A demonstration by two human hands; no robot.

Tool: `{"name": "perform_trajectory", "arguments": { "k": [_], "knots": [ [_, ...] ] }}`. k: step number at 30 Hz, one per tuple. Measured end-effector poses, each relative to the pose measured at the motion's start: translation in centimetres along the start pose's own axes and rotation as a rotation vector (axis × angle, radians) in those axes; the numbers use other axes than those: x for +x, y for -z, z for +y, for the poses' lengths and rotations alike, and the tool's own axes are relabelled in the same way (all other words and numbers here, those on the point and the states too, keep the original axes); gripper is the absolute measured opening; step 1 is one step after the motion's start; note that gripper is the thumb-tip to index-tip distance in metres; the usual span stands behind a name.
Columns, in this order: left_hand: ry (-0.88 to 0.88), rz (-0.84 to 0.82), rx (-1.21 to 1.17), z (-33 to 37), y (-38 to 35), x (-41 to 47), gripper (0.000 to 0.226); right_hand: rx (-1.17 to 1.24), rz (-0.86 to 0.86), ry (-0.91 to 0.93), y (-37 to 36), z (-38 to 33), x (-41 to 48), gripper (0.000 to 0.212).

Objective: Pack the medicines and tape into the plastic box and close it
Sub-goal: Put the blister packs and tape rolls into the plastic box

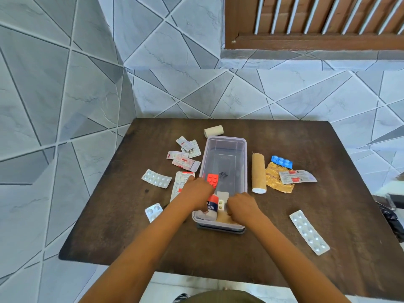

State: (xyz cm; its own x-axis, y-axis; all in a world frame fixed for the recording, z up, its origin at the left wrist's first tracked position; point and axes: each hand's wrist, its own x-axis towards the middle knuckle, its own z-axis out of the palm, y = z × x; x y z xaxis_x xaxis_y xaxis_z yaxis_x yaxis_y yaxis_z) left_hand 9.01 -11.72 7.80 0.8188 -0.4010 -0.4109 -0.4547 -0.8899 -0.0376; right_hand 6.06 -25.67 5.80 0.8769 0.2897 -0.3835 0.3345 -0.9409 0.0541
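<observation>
The box [225, 162] stands open at mid-table, its near end partly filled: a tape pack [212, 207] and a red strip [212, 180] are inside. The left hand [196, 191] and right hand [241, 207] are curled there; their grips cannot be told. Rolls [258, 173] and strips [309, 232] are left outside, and closing is not yet done.

Both bare forearms reached forward, converging. The left hand [196, 190] lay palm-down with its fingers curled under; the right hand [241, 206] was loosely fisted beside it, knuckles up.
</observation>
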Motion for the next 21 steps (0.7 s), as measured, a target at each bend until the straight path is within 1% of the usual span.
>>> {"name": "perform_trajectory", "arguments": {
  "k": [3, 6, 9, 11, 16, 19, 21],
  "knots": [
    [0.019, -0.002, -0.105, -0.4, -0.2, -0.5, 0.04, -0.019, -0.001, 0.019, -0.1, 0.0, -0.3, 0.025],
    [0.052, 0.022, -0.049, 0.1, -0.5, -0.6, 0.033, -0.01, 0.007, 0.02, -0.2, -0.3, -0.1, 0.025],
    [0.061, 0.026, -0.005, 0.4, -0.8, -0.9, 0.035, 0.014, 0.014, 0.032, -0.4, -0.2, -0.1, 0.025],
    [0.072, 0.02, -0.043, 0.4, -1.2, -1.2, 0.037, 0.03, 0.024, 0.051, -0.6, 0.2, -0.4, 0.026],
    [0.083, -0.031, -0.06, 0.9, -1.7, -1.2, 0.029, 0.076, 0.075, 0.055, -1.1, 0.4, -1.0, 0.027],
    [0.076, -0.053, -0.078, 0.9, -1.3, -1.2, 0.031, 0.106, 0.098, 0.059, -1.2, 0.4, -1.3, 0.026],
    [0.074, -0.026, -0.133, 0.4, -1.5, -1.6, 0.034, 0.143, 0.093, 0.069, -1.3, 0.6, -1.5, 0.027]
  ]
}}
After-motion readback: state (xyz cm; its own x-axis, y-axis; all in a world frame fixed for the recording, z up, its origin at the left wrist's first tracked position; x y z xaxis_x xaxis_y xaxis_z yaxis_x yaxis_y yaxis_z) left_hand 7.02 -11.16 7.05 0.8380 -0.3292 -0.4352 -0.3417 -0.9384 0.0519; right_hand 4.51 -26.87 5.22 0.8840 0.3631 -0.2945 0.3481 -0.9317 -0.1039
